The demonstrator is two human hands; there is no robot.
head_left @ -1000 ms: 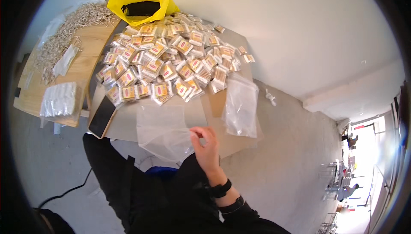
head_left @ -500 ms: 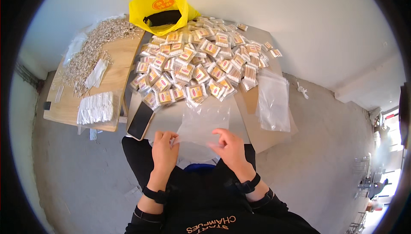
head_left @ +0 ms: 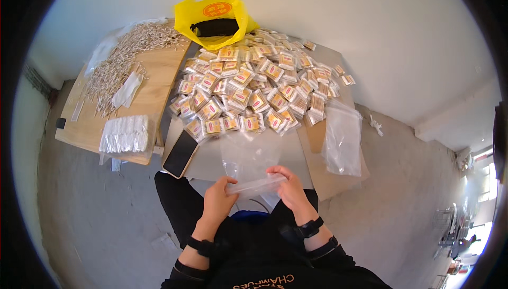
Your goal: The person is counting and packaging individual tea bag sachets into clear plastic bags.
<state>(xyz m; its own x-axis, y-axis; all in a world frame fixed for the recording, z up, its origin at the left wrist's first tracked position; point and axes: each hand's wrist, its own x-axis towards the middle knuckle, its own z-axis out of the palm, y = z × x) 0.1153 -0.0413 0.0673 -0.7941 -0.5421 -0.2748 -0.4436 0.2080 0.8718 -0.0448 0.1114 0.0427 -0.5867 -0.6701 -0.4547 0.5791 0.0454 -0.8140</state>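
A clear plastic bag (head_left: 251, 154) stretches between my hands at the table's near edge, its body lying toward the pile. My left hand (head_left: 218, 198) pinches the left end of the bag's near edge between thumb and fingers. At the other end of that edge, my right hand (head_left: 290, 187) has its fingers closed on the plastic. Just beyond the bag spreads a heap of small clear packets of cotton swabs (head_left: 251, 123) with yellow labels. A dark-screened phone (head_left: 181, 154) lies left of the bag.
More clear bags (head_left: 343, 143) lie on brown cardboard (head_left: 317, 175) at right. Behind the heap stands a yellow plastic bag (head_left: 243, 19) with something black inside. A wooden table (head_left: 159, 72) at left bears loose swabs (head_left: 119, 56) and a wrapped white bundle (head_left: 125, 134).
Both hands have shifted slightly right and toward me, drawing the bag's near edge taut between them. The view has shifted, so the table appears lower and farther right.
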